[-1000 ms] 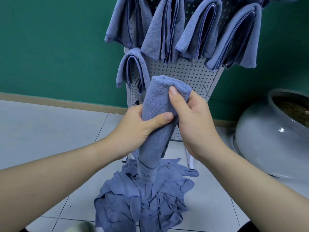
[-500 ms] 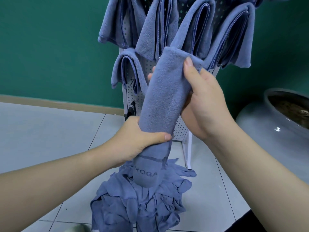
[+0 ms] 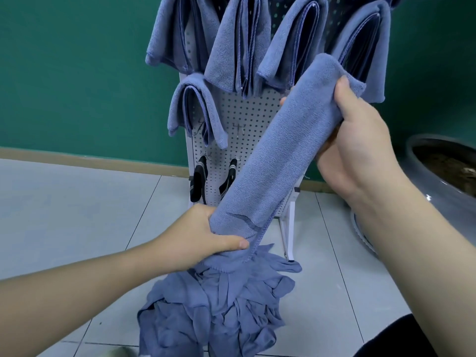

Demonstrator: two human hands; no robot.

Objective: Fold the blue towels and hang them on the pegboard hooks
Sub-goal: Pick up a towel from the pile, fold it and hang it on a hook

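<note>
Stretching the folded towel [image 3: 273, 161] out into one long strip is where we're at now. A second ago it was bunched up short between both hands, low in front of the pegboard [image 3: 247, 119]; now the right hand [image 3: 358, 140] has gone up and to the right, and the left hand [image 3: 203, 235] has dropped down toward the heap of loose towels [image 3: 219, 310] on the floor.

Grip-wise: our right hand pinches the top end, thumb on the front and fingers curled behind, just in front of the far-right hung towel [image 3: 365, 50]. Our left hand wraps the bottom end, thumb across the front, right above the heap. Both are holding firm, and the strip slants across the lower right part of the pegboard without hanging on anything yet.

What that means, we reckon: the fold is done and pulled neat, so hanging comes next. On the pegboard, four towels hang along the top and one hung towel [image 3: 195, 112] sits lower left. Beside that one there's a bare hook [image 3: 239, 127], which looks like the obvious target. Two black straps [image 3: 198, 181] dangle lower down. Plenty left in the heap, so we're nowhere near finished.
</note>
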